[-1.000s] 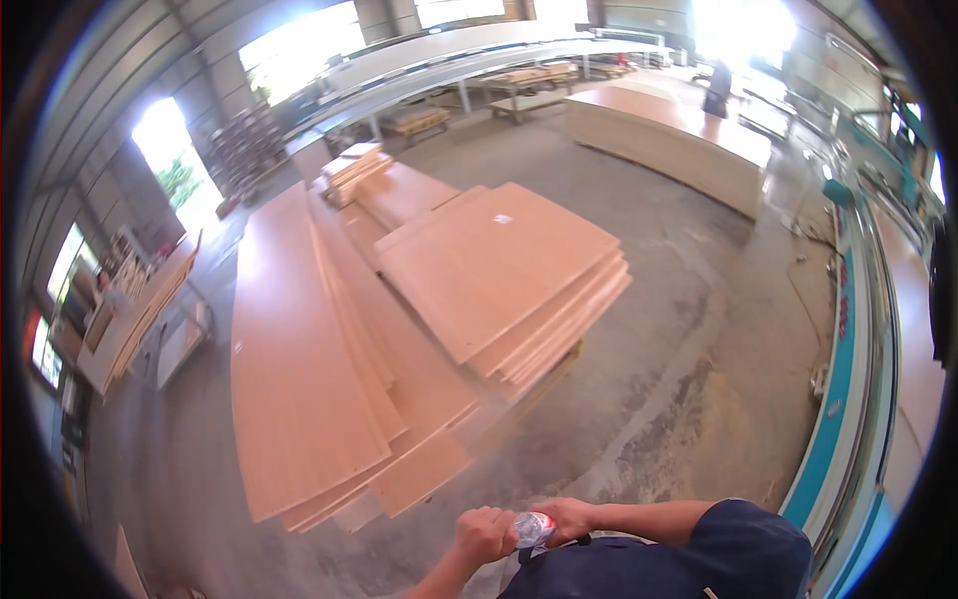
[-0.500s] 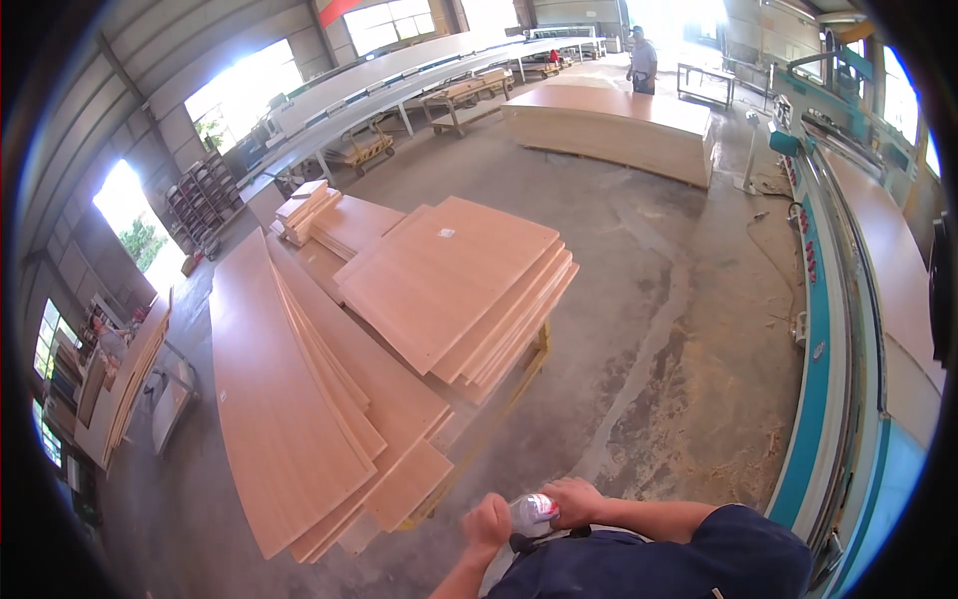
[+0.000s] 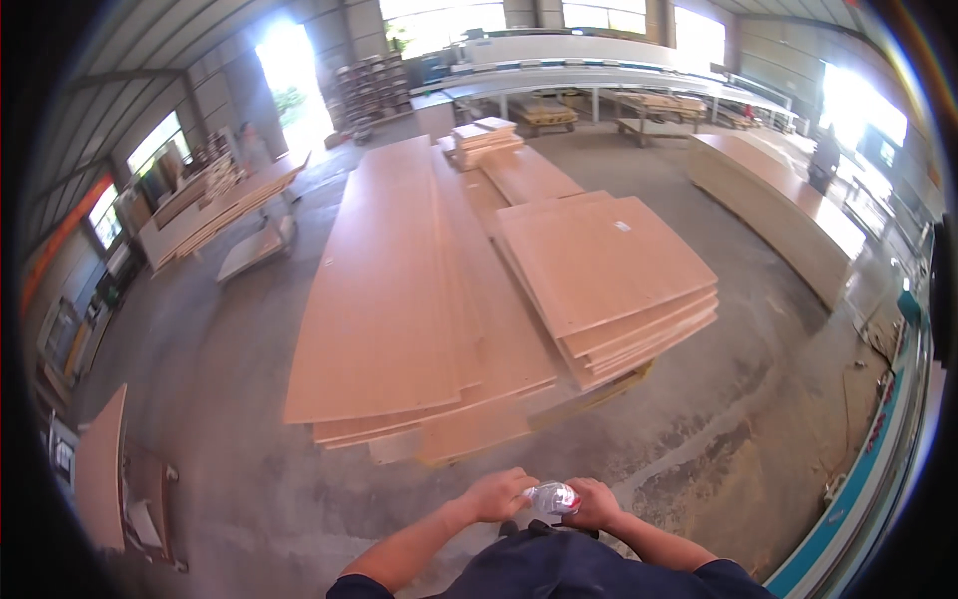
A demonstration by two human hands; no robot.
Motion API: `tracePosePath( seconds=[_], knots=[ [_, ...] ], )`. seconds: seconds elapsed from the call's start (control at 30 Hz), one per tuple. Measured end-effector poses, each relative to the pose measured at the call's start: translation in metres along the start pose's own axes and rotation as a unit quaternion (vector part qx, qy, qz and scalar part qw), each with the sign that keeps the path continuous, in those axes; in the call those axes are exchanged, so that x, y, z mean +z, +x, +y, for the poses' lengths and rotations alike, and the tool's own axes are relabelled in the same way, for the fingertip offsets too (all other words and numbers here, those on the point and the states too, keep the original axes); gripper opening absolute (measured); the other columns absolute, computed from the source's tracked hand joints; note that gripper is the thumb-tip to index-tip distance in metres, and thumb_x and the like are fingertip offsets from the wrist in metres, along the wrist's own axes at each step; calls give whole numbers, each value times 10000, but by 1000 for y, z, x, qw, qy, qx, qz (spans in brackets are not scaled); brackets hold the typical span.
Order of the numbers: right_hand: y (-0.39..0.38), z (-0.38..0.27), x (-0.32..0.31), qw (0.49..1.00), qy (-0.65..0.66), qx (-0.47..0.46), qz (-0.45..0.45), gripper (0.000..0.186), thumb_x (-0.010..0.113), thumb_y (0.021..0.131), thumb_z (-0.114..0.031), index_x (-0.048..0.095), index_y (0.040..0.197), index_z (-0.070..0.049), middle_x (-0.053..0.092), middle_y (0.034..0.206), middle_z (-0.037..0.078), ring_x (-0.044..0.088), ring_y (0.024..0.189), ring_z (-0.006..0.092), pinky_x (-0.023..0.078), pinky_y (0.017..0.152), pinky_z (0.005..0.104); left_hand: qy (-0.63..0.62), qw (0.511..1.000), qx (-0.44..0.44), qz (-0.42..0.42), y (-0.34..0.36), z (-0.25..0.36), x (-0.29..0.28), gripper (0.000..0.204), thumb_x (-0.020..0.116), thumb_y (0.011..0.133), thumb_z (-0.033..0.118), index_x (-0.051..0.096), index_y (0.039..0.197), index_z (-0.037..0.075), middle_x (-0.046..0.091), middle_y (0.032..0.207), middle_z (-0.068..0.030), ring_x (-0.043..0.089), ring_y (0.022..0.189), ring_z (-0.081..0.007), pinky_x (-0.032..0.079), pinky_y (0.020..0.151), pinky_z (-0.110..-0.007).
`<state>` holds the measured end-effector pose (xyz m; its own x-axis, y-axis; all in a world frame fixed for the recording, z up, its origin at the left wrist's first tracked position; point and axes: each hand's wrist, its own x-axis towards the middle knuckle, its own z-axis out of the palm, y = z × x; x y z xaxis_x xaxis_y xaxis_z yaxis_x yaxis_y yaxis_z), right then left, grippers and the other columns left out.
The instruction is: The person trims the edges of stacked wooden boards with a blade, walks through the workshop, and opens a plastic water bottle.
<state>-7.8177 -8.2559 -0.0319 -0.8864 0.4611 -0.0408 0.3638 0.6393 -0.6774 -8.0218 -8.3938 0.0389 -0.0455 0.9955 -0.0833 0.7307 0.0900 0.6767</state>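
Close in front of my chest I hold a small clear plastic bottle (image 3: 552,497) between both hands. My left hand (image 3: 499,494) grips its left end, where the cap seems to be. My right hand (image 3: 596,503) wraps the body, which has a red and white label. Both forearms come up from the lower edge, over my dark blue shirt (image 3: 559,564). Below the hands lies the bare concrete floor (image 3: 299,499).
A long stack of brown wooden boards (image 3: 399,299) lies ahead, with a shorter, thicker stack (image 3: 609,270) on its right. A large board pile (image 3: 778,210) stands far right. A teal machine rail (image 3: 858,469) runs along the right edge. More boards lean at the left (image 3: 100,469).
My view has swung to the left, so the board stacks now sit centred ahead. Both hands stay together on the bottle at my chest.
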Motion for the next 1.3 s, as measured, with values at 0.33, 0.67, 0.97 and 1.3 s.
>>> tracePosePath(
  seconds=[0.33,0.67,0.97,1.3],
  knots=[
    [47,-34,7,996,43,-80,-12,503,765,552,-216,627,1009,-60,633,954,145,587,946,350,467,856,421,-70,977,-60,193,-27,-27,8,230,548,860,207,621,1030,71,622,836,-174,585,754,-400,478,657,-437],
    [78,-102,-69,971,139,-178,73,510,801,581,-210,610,1021,-37,624,966,143,614,902,304,489,798,372,-325,834,-224,386,-79,-73,30,323,545,912,337,545,670,124,461,586,57,406,536,-30,312,468,-237],
    [97,-232,-206,816,105,-525,218,489,783,585,-203,583,1001,-39,636,940,135,607,798,287,474,711,363,-183,829,-499,171,-189,-189,192,411,546,846,405,643,884,8,641,792,-205,626,796,-291,465,724,-422],
    [95,-286,-233,706,52,-654,267,423,766,616,-189,596,977,-49,641,957,124,609,786,281,484,672,349,55,859,-496,112,-291,-319,294,332,431,918,305,601,1124,107,629,1068,-206,584,984,-401,445,865,-492]
  ],
)
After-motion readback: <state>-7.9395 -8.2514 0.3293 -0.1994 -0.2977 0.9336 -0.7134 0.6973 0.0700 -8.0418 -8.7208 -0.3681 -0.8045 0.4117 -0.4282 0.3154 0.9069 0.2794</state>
